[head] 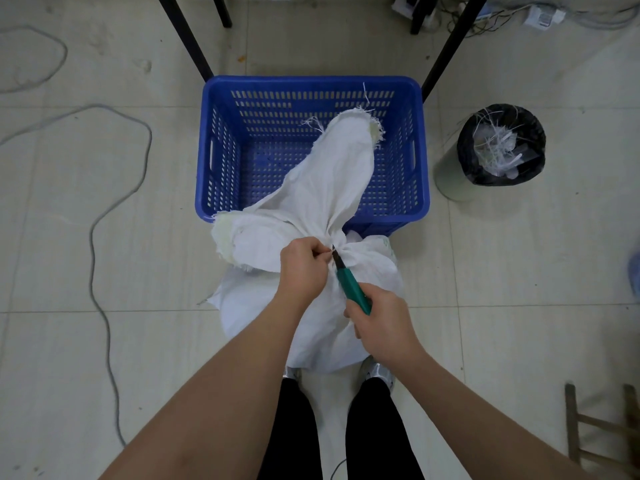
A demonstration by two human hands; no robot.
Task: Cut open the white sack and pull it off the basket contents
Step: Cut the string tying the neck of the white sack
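A full white woven sack (311, 327) stands on the floor in front of my feet, tied shut at its neck. Its loose top flap (329, 174) fans out over the near rim and into the blue plastic basket (311, 88), whose inside looks bare. My left hand (303, 268) pinches the tie at the gathered neck. My right hand (379, 322) grips a green-handled utility knife (351, 284), its dark blade tip pressed to the knot just right of my left fingers.
A green bin with a black liner (498, 150), full of white strips, stands right of the basket. Black table legs (450, 46) rise behind the basket. A grey cable (100, 216) snakes across the tiled floor on the left. A wooden frame (602, 424) sits at lower right.
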